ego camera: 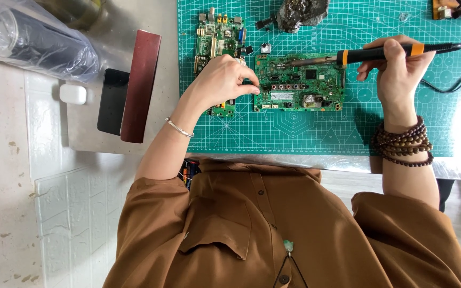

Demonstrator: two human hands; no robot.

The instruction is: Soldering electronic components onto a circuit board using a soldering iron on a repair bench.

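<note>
A green cutting mat (316, 133) with a white grid covers the bench, which gives way to a pale tiled surface at nine o'clock. The right hand (396, 72) is closed in a pen grip around a black and orange soldering iron (385, 53), whose metal tip reaches toward nine o'clock and meets the upper edge of a green circuit board (299, 82). The board lies flat near the mat's centre, directly between the two hands. The left hand (222, 80) sits at the board's nine o'clock edge, fingertips pinched together right against that edge; whether they grip something small cannot be told.

To work the joint well, the person would likely keep the tip steady on one pad, hold the board from sliding with the left fingers, and keep those fingers clear of the hot shaft.

A second circuit board (217, 40) lies partly under the left hand, stretching toward twelve o'clock. A dark lumpy object (302, 13) rests at twelve o'clock on the mat. Off the mat at nine o'clock are a dark red case (141, 85), a black phone (112, 101) and a small white case (73, 94).
</note>
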